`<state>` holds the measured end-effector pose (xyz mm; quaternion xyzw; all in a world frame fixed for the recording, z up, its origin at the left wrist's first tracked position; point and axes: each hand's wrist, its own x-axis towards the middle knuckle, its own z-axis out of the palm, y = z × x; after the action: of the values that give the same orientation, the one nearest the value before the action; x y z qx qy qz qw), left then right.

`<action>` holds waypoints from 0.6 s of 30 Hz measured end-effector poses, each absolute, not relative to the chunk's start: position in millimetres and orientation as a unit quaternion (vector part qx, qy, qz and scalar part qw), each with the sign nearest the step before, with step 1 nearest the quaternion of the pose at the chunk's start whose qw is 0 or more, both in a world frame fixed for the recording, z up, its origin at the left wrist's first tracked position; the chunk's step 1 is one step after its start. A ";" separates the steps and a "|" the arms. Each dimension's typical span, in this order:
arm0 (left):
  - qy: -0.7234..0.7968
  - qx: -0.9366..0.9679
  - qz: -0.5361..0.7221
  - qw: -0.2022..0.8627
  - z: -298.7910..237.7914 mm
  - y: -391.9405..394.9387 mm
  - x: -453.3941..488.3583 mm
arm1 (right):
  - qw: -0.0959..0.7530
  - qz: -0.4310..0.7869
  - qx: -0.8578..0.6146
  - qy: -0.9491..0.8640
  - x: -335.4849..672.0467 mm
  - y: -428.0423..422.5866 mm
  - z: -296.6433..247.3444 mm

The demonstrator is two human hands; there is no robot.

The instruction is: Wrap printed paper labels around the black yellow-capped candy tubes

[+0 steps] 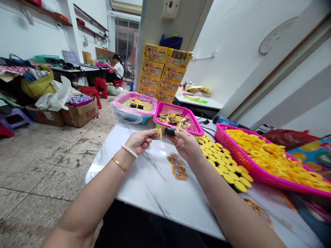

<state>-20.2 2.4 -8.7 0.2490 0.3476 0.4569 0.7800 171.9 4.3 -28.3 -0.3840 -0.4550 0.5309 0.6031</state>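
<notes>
The left hand (140, 142) pinches a yellow packet (157, 134); at its three o'clock, the right hand (185, 144) grasps a black cylinder (169, 132). From that packet, more packets (178, 168) lie at five o'clock.

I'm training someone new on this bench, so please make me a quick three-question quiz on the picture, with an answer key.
1. Which hand holds the small printed piece?
2. True or false: the yellow discs lie beside a pink basket.
3. What colour is the small item in the right hand? A, red; B, black; C, green.

Key:
1. The left hand.
2. True.
3. B, black.
</notes>
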 end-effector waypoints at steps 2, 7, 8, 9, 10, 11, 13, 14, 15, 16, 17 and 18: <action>0.340 0.225 0.442 0.799 -5.6 1.9 -20.4 | 0.602 0.571 -0.336 -0.445 172.2 -1.4 -20.4; 0.324 0.199 0.425 0.822 -0.2 0.3 -20.6 | 0.597 0.559 -0.320 -0.479 160.1 -11.9 -20.9; 0.319 0.199 0.425 0.823 -0.1 0.3 -20.5 | 0.600 0.546 -0.332 -0.482 158.3 -11.9 -22.8; 0.314 0.202 0.426 0.824 -0.5 0.5 -20.4 | 0.603 0.533 -0.346 -0.481 157.1 -11.6 -24.5; 0.309 0.205 0.427 0.825 -1.2 0.8 -20.2 | 0.606 0.519 -0.362 -0.481 156.3 -11.4 -25.6; 0.305 0.209 0.428 0.824 -2.2 1.1 -19.9 | 0.608 0.504 -0.378 -0.484 155.8 -11.5 -26.1; 0.303 0.219 0.431 0.821 -4.6 1.5 -18.9 | 0.605 0.471 -0.398 -0.503 155.2 -13.5 -24.9; 0.305 0.223 0.433 0.818 -5.9 1.5 -18.3 | 0.601 0.457 -0.402 -0.518 154.9 -15.1 -23.4; 0.307 0.226 0.437 0.815 -6.9 1.3 -17.7 | 0.596 0.445 -0.404 -0.533 154.6 -17.0 -21.8; 0.310 0.229 0.441 0.810 -7.8 1.0 -17.1 | 0.589 0.434 -0.404 -0.549 154.3 -18.7 -20.3; 0.314 0.231 0.447 0.805 -8.6 0.7 -16.6 | 0.582 0.426 -0.404 -0.563 154.0 -20.0 -19.2; 0.319 0.236 0.454 0.798 -9.2 0.3 -16.1 | 0.578 0.416 -0.403 -0.575 153.8 -20.7 -18.8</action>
<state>-16.1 0.3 -9.2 0.2363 0.3190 0.4538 0.7978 153.8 -20.7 -18.8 -0.4035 -0.5752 0.4156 0.5776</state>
